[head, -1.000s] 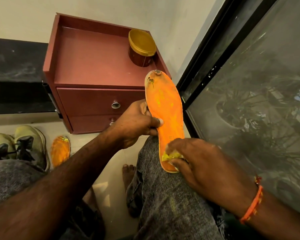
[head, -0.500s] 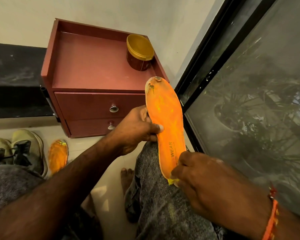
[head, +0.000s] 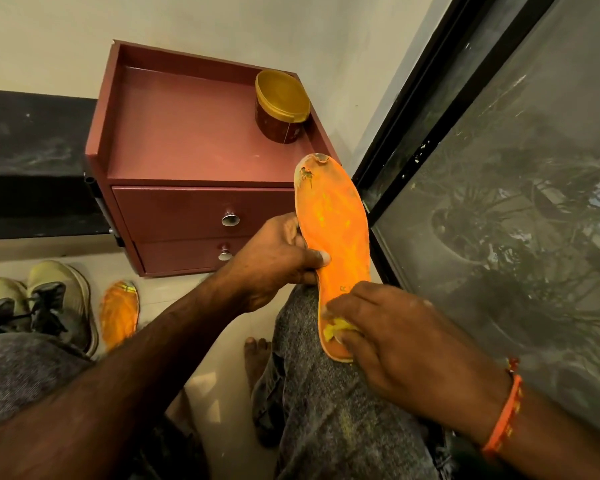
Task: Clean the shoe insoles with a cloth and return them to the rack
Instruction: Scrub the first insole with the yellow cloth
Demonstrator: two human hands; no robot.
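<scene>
The left hand (head: 274, 261) grips the orange insole (head: 333, 230) at its mid-length, thumb across the top face and fingers curled behind the left edge. The insole stands tilted over the right knee (head: 312, 393), toe end up and away, heel end down. The toe end shows worn, chipped patches.

The right hand (head: 406, 344) pinches a small yellow cloth (head: 336, 330) and presses it against the heel area of the insole. Most of the cloth is hidden under the fingers. An orange thread band (head: 503, 420) sits on the right wrist.

A second orange insole (head: 118, 313) lies on the floor (head: 222, 348), just beside a pair of pale green shoes (head: 39, 303) at the left.

A maroon two-drawer cabinet (head: 194, 209) stands against the wall beyond the hands. A round jar with a yellow lid (head: 281, 105) stands on its top at the rear right corner. A dark-framed glass pane (head: 516, 202) fills the right side.
</scene>
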